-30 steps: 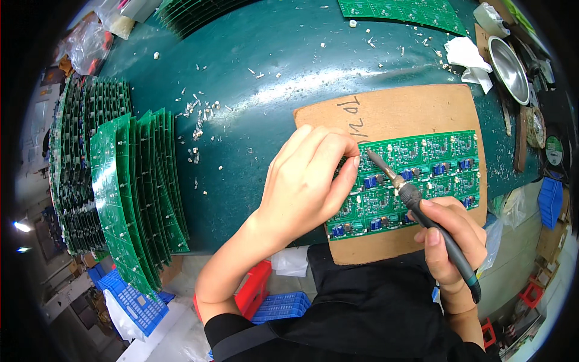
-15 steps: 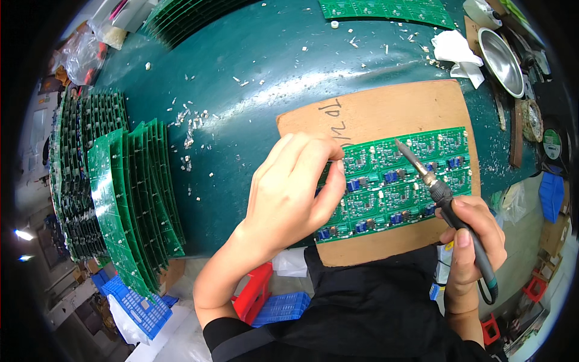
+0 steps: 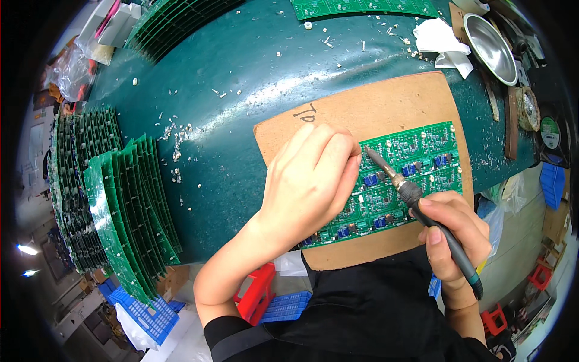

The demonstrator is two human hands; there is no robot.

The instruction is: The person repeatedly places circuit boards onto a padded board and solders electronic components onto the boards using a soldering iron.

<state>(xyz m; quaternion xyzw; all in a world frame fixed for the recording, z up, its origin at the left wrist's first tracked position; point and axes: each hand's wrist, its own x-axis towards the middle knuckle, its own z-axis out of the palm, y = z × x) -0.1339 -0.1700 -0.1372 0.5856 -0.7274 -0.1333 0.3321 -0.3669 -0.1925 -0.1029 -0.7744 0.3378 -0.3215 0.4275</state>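
Note:
A green circuit board panel [image 3: 427, 180] with rows of blue and white parts lies on a brown backing board [image 3: 386, 99]. My right hand [image 3: 453, 232] is closed around the dark handle of a soldering iron [image 3: 411, 193]. The iron slants up and to the left, its tip over the upper part of the panel, close to my left fingertips; contact cannot be made out. My left hand [image 3: 310, 175] covers the panel's left part, thumb and forefinger pinched together. Whatever sits between those fingers is hidden or too small to name.
Upright rows of green circuit boards [image 3: 123, 211] stand at the left, with more at the far left. Another panel [image 3: 362, 7] lies at the far edge. White tissue [image 3: 443, 45] and a metal bowl [image 3: 491, 48] are at the far right. Small clippings [image 3: 178, 139] litter the green tabletop.
The soldering iron and my right hand have shifted left, the tip now nearer my left fingers. My left hand has moved right over the panel and covers more of it. The whole view has shifted slightly.

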